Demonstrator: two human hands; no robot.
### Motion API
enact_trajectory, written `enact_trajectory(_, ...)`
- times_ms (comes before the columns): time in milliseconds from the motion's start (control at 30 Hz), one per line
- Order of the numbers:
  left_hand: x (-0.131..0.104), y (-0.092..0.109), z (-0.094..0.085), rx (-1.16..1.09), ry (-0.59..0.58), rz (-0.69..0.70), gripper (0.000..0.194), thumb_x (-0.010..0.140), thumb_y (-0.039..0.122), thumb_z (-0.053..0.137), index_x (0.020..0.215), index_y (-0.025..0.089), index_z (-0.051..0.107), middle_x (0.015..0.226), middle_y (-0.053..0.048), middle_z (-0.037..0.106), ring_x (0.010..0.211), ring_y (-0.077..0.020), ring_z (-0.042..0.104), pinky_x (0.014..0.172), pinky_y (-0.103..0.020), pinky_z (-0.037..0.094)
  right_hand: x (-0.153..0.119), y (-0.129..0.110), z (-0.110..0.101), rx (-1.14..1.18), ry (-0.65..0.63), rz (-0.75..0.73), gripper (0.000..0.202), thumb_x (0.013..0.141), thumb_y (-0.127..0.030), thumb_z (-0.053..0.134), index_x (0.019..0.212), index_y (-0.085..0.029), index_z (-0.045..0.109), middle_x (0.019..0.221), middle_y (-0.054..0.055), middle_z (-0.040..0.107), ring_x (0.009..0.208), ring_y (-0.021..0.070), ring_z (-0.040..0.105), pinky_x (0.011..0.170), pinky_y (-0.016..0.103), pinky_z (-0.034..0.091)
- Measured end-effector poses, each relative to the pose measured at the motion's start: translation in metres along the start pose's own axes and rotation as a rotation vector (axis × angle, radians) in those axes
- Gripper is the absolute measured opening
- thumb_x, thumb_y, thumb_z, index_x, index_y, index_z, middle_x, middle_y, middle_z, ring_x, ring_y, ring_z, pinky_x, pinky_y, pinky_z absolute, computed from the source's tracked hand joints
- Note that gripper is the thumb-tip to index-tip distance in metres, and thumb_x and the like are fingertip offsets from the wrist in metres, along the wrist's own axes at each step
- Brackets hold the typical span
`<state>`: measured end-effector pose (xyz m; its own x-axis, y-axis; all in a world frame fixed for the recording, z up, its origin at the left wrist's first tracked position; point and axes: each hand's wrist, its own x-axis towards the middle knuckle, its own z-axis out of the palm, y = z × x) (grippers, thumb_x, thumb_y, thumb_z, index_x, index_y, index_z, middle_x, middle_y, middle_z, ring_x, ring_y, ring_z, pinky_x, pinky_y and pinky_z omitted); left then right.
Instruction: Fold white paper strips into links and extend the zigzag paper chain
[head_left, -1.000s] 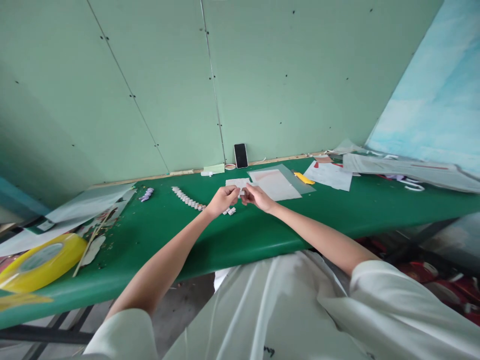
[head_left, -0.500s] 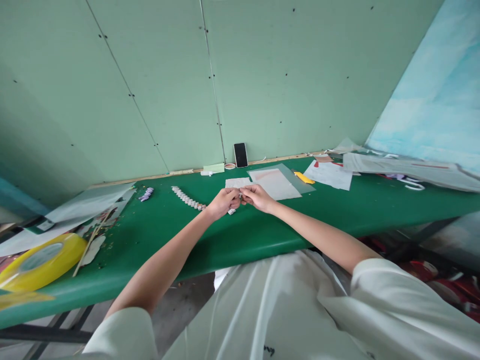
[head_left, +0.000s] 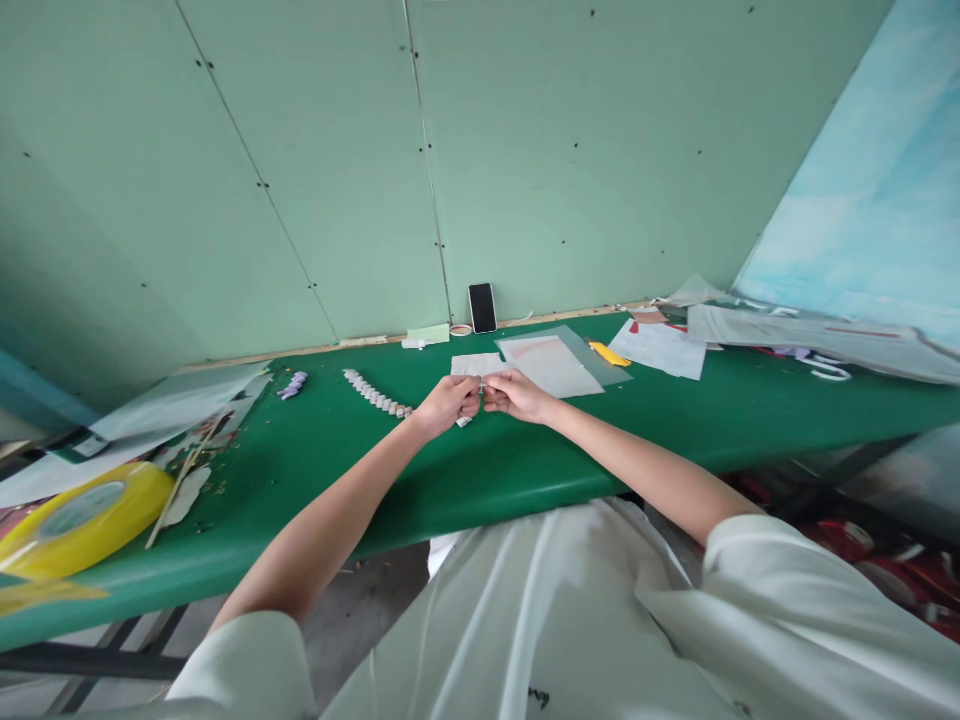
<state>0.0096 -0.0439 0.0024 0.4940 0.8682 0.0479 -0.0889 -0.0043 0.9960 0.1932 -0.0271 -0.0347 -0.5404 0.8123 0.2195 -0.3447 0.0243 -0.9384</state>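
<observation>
My left hand [head_left: 450, 401] and my right hand [head_left: 517, 395] meet over the middle of the table, fingertips pinched almost against each other. Between them shows a small whitish piece of paper [head_left: 481, 386], mostly covered by the fingers. A zigzag chain of folded paper [head_left: 375, 397] curves across the green table top toward my left hand, which hides its near end. Just below my left hand lies a small white folded bit of paper [head_left: 463, 421]. A white paper sheet [head_left: 474, 364] lies right behind both hands.
A phone [head_left: 482, 308] leans against the wall. Right of my hands lie larger sheets [head_left: 559, 368] and a yellow cutter [head_left: 609, 354]. A purple folded piece [head_left: 293, 386], a yellow tape roll [head_left: 142, 490] and a thin stick [head_left: 180, 487] are on the left.
My right hand's fingers have shifted slightly around the small paper piece. Both hands stay in the same place, and the things on the table have not moved.
</observation>
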Motion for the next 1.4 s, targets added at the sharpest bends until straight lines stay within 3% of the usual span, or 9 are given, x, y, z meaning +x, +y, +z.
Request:
enact_trajectory(367,0.005,0.000,-0.005,-0.101,-0.046,-0.053,0.046,0.098,0.052,0.060,0.067,0.022,0.044,0.050,0.007,0.028,0.042,-0.0088,0.030,0.043,-0.024,0.027,0.000,-0.004,0.000,0.019,0.011,-0.004,0.049,0.091,-0.047,0.076,0.061,-0.020,0.047,0.055,-0.009,0.029,0.052,0.0090,0.028,0.062,0.027,0.047)
enact_trajectory(567,0.000,0.010,-0.012,-0.071,-0.064,-0.028,0.046,0.093,0.043,0.072,0.063,0.022,0.043,0.053,0.008,0.023,0.044,-0.0089,0.029,0.042,-0.024,0.027,0.000,-0.004,0.000,0.040,-0.005,-0.015,0.052,0.092,-0.046,0.076,0.060,-0.021,0.043,0.055,-0.009,0.027,0.052,0.0095,0.025,0.061,0.027,0.048)
enact_trajectory(700,-0.005,0.015,-0.011,-0.053,-0.135,-0.070,0.045,0.091,0.039,0.074,0.062,0.020,0.046,0.053,0.007,0.025,0.045,-0.0082,0.030,0.043,-0.023,0.029,-0.001,-0.006,0.001,0.031,0.001,-0.011,0.051,0.090,-0.047,0.078,0.060,-0.021,0.045,0.055,-0.008,0.029,0.053,0.0098,0.027,0.061,0.027,0.047)
enact_trajectory(867,-0.007,0.018,-0.009,-0.043,-0.139,-0.024,0.042,0.091,0.036,0.073,0.063,0.018,0.047,0.051,0.006,0.029,0.044,-0.0071,0.032,0.045,-0.021,0.030,-0.004,-0.006,0.002,0.005,-0.052,-0.041,0.047,0.091,-0.044,0.076,0.060,-0.021,0.048,0.055,-0.008,0.029,0.052,0.0096,0.027,0.062,0.028,0.048)
enact_trajectory(1067,-0.007,0.015,-0.014,0.109,-0.211,-0.016,0.045,0.092,0.039,0.071,0.060,0.018,0.046,0.050,0.005,0.034,0.044,-0.0063,0.031,0.047,-0.022,0.031,-0.006,-0.004,0.006,-0.111,-0.065,-0.130,0.041,0.093,-0.053,0.073,0.072,-0.019,0.063,0.057,-0.005,0.043,0.055,0.0127,0.043,0.067,0.032,0.051)
enact_trajectory(1200,-0.002,0.013,-0.017,0.356,-0.156,0.020,0.042,0.098,0.043,0.056,0.065,0.019,0.051,0.051,0.001,0.047,0.045,-0.0091,0.039,0.048,-0.024,0.034,-0.004,-0.005,0.001,-0.307,-0.024,-0.176,0.041,0.091,-0.057,0.076,0.078,-0.018,0.069,0.059,-0.003,0.054,0.058,0.0135,0.052,0.062,0.028,0.047)
enact_trajectory(1300,0.000,0.019,-0.022,0.670,-0.088,0.060,0.042,0.104,0.048,0.040,0.080,0.018,0.059,0.067,-0.005,0.067,0.054,-0.0132,0.052,0.056,-0.026,0.043,-0.002,-0.008,-0.007,-0.381,0.083,-0.211,0.040,0.088,-0.056,0.078,0.078,-0.017,0.071,0.061,-0.001,0.062,0.059,0.0142,0.057,0.059,0.027,0.045)
enact_trajectory(1400,0.000,0.027,-0.034,1.021,-0.140,0.085,0.032,0.099,0.047,0.050,0.098,0.020,0.066,0.099,-0.007,0.077,0.080,-0.0188,0.068,0.069,-0.026,0.048,-0.001,-0.010,-0.012,-0.376,0.143,-0.207,0.037,0.087,-0.054,0.080,0.086,-0.017,0.076,0.067,0.002,0.069,0.059,0.0150,0.060,0.060,0.028,0.048)
